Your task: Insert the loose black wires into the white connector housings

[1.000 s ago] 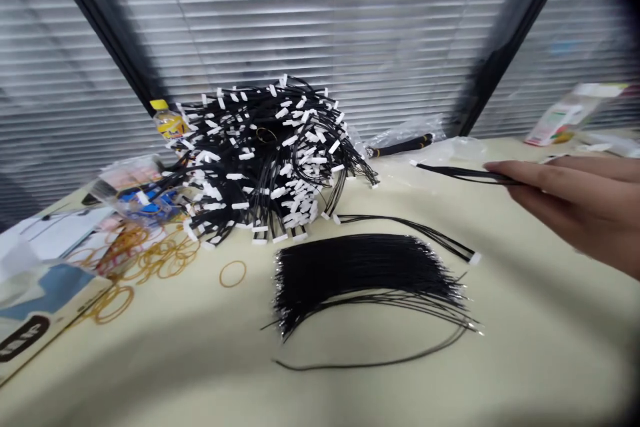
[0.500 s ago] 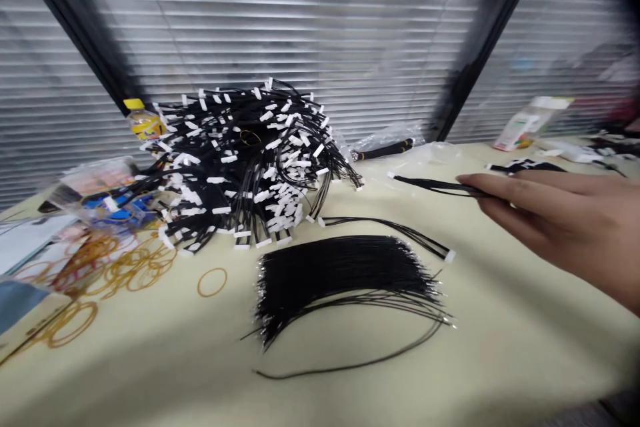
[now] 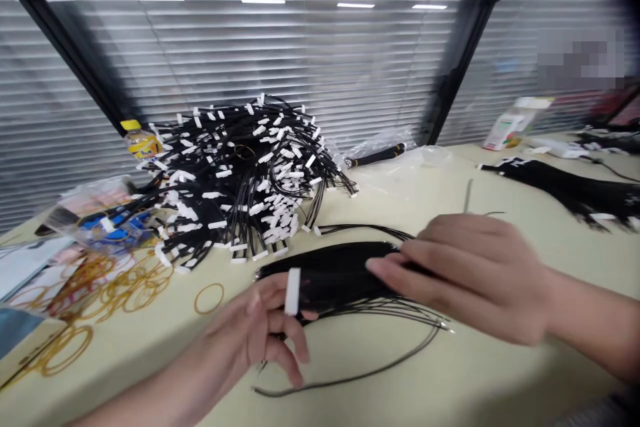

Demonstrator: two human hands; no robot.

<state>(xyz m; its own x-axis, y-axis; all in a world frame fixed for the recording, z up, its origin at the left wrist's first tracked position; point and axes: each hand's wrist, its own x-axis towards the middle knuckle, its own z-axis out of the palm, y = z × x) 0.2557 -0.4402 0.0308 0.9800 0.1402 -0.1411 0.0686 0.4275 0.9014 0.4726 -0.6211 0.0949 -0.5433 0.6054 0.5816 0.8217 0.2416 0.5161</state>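
Observation:
My left hand (image 3: 263, 337) pinches a small white connector (image 3: 293, 291) between thumb and fingers, at the left end of a flat bundle of thin black wires (image 3: 333, 273) on the cream table (image 3: 500, 373). My right hand (image 3: 467, 273) lies over the right part of that bundle, fingers together and pointing left, holding black wire against it. A single loose black wire (image 3: 360, 373) curves along the table below the bundle. Behind stands a big tangled heap of black wires with white connectors (image 3: 235, 173).
Yellow rubber bands (image 3: 115, 280) lie scattered at left, beside clear plastic bags (image 3: 95, 207) and a yellow-capped bottle (image 3: 140, 140). Another wire bundle (image 3: 565, 187) lies at right. A bagged black cable (image 3: 380, 153) and a white carton (image 3: 510, 123) sit by the window blinds.
My right hand has carried its black wires down from the right onto the flat bundle. My left hand has come into view from below, holding a white connector. The view has shifted right.

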